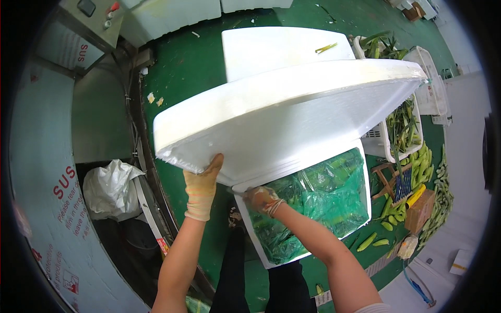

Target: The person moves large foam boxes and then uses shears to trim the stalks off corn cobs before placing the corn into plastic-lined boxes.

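white foam box (pixel 367 180) is down by the person's legs (pixel 233 276), with green plastic (pixel 334 193) inside it. the left hand (pixel 202 190), in a glove, holds the edge of the tipped-up foam lid (pixel 292 125). the right hand (pixel 262 201) is at the box's far left corner; i cannot tell if its fingers hold anything. red writing is on the shiny panel (pixel 44 156) at left. the big lid hides some green floor (pixel 182 73). a small stool (pixel 395 183) and brown box (pixel 420 211) are at right.

Foam boxes (pixel 367 188), leaf-filled crates (pixel 386 143) and green vegetables (pixel 427 161) heaped on the green floor (pixel 182 65) suggest a produce-packing room.
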### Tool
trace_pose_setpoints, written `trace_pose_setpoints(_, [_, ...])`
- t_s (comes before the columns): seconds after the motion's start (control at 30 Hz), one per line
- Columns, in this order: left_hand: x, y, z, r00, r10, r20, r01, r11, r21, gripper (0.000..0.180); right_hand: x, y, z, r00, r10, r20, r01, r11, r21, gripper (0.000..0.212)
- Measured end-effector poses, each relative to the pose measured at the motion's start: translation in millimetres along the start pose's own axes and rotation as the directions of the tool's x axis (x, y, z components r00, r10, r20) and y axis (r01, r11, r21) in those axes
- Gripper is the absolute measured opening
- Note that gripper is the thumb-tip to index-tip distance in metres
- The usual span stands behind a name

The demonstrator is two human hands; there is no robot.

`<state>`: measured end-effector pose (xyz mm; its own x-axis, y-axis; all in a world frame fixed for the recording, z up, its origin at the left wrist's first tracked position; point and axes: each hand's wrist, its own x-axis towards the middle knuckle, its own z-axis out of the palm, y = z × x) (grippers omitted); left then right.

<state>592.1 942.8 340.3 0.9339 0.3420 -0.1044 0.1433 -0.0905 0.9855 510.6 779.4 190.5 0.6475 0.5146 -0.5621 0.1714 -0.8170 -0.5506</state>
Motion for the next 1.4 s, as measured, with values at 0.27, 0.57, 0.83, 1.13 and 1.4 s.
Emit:
trace_pose_setpoints(0.27, [-4.6,2.4,2.5,0.994,-0.089,-0.061,0.097,0.986,0.136,0.06,-6.9,20.8,-39.6,1.0,-0.018,0.013,0.019,0.991,-0.135,0.029])
trace_pose_setpoints(0.57, [-23.5,37.9,4.7,0.999,-0.027,-0.028,0.027,1.0,-0.006,0.046,-182.5,302.8,-168.9,0.87,0.358,-0.338,-0.475,0.792,-0.384,0.021])
trace_pose_setpoints(0.83, [-118.8,139.5,-16.7,0.953,-0.22,-0.21,0.223,0.975,-0.007,0.05,-404.7,317.9,-133.8,0.579,0.623,-0.526,-0.673,0.729,0.122,0.032])
trace_pose_setpoints(1.13, [-246.7,259.0,-102.1,0.773,-0.489,-0.405,0.486,0.866,-0.119,0.041,-425.0,184.3,-77.7,0.638,0.584,-0.502,-0.273,0.781,0.562,0.042])
trace_pose_setpoints(1.4, [-237.8,158.7,9.3,0.806,-0.589,-0.052,0.558,0.787,-0.264,0.039,-528.5,81.3,-49.3,0.583,0.751,0.309,-0.744,0.342,0.574,0.076])
